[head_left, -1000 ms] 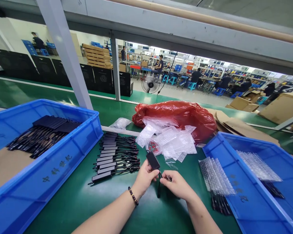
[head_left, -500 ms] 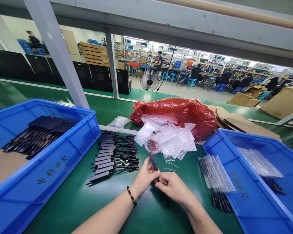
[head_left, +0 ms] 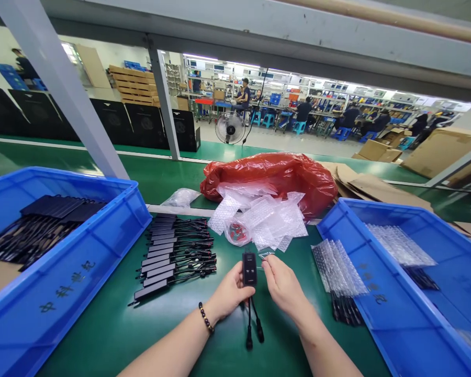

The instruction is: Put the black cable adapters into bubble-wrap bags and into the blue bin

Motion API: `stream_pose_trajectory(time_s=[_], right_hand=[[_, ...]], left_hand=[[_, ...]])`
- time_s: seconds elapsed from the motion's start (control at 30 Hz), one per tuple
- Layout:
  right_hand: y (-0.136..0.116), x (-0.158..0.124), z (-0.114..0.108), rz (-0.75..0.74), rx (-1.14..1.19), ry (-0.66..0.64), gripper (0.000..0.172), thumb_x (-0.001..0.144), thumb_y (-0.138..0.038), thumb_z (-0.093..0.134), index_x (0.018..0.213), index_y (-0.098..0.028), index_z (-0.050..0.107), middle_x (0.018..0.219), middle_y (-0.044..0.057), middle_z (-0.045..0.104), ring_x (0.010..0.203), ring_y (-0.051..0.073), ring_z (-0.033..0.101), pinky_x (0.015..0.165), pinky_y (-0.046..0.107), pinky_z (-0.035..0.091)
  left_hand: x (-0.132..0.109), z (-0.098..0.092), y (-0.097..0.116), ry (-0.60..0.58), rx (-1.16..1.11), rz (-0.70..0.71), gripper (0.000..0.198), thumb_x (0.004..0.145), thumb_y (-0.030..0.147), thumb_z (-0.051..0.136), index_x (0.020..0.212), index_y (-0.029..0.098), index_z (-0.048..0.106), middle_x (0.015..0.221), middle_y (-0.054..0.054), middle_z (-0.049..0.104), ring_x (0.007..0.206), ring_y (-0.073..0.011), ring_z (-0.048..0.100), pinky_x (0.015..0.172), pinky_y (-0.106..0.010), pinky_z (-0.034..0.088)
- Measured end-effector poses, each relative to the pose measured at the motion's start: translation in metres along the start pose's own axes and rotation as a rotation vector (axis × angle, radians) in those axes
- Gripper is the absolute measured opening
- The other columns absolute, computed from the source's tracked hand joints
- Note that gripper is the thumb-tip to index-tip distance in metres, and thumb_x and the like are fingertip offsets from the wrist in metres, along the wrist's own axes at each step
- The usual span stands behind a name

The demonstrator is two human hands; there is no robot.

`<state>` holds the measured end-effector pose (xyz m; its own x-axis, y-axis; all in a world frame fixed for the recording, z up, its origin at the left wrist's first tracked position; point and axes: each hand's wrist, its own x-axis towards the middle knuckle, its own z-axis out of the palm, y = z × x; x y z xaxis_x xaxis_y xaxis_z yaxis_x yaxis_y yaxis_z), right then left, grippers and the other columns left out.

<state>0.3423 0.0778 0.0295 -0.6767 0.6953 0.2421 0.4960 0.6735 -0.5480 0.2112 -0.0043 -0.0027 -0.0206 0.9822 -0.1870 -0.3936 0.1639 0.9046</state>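
Note:
My left hand [head_left: 230, 293] grips a small black controller [head_left: 249, 267] with buttons on its face, held upright over the green table. Two short black cables with plugs [head_left: 253, 327] hang from its lower end. My right hand [head_left: 284, 285] is closed in a pinch at the controller's right edge, on something small and clear that I cannot make out. A row of the same black controllers with cables [head_left: 172, 254] lies just left of my hands. A heap of small bubble-wrap bags [head_left: 265, 217] lies beyond them.
A blue bin [head_left: 63, 283] at the left holds more black controllers. A blue bin [head_left: 380, 303] at the right holds bagged units, with more bagged units [head_left: 339, 272] beside it. A red plastic bag [head_left: 275, 175], flat cardboard [head_left: 369, 186] and a grey post [head_left: 63, 89] stand behind. Other workers sit far off.
The controller has turned from edge-on to face me and its two cables now hang free below my hands. My right hand has risen to its right edge.

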Motion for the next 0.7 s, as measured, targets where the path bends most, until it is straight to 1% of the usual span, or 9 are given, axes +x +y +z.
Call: stream_pose_trajectory(time_s=[0.13,0.3,0.43,0.6,0.7], right_hand=[[0.005,0.000,0.008,-0.046,-0.162,0.091,0.033,0.091,-0.027,0.026,0.064,-0.016,0.040,0.061,0.002,0.046,0.053,0.010,0.038,0.055,0.025,0.028],[0.008,0.001,0.011,-0.097,-0.226,0.137,0.034,0.091,-0.026,0.026,0.064,-0.016,0.043,0.062,0.003,0.048,0.054,0.011,0.039,0.056,0.025,0.028],[0.009,0.001,0.013,-0.094,-0.250,0.139,0.035,0.091,-0.026,0.025,0.064,-0.016,0.044,0.062,0.003,0.048,0.054,0.011,0.039,0.057,0.026,0.027],[0.007,0.001,0.013,-0.070,-0.248,0.124,0.035,0.091,-0.027,0.025,0.063,-0.016,0.043,0.061,0.004,0.047,0.054,0.011,0.038,0.056,0.027,0.027],[0.006,0.002,0.012,-0.016,-0.172,0.068,0.036,0.091,-0.030,0.024,0.063,-0.016,0.041,0.062,0.003,0.047,0.053,0.011,0.037,0.055,0.026,0.027]], left_hand=[[0.001,0.001,-0.004,-0.029,0.079,0.017,0.052,0.062,0.008,0.056,0.110,0.014,0.039,0.080,0.000,0.047,0.059,-0.0064,0.042,0.046,-0.017,0.036],[0.000,0.001,-0.006,-0.041,0.140,0.031,0.049,0.063,0.007,0.053,0.110,0.014,0.039,0.084,-0.002,0.048,0.063,-0.0071,0.043,0.049,-0.018,0.036],[0.001,0.002,-0.007,-0.031,0.162,0.038,0.047,0.063,0.005,0.052,0.108,0.014,0.040,0.084,-0.002,0.048,0.066,-0.0079,0.045,0.053,-0.018,0.035],[0.001,0.002,-0.008,-0.018,0.189,0.030,0.047,0.063,0.006,0.053,0.107,0.015,0.041,0.082,-0.001,0.048,0.063,-0.0074,0.044,0.053,-0.019,0.034],[0.000,0.002,-0.008,-0.019,0.200,0.038,0.049,0.063,0.006,0.052,0.110,0.015,0.041,0.081,-0.001,0.047,0.062,-0.0073,0.043,0.054,-0.020,0.034]])
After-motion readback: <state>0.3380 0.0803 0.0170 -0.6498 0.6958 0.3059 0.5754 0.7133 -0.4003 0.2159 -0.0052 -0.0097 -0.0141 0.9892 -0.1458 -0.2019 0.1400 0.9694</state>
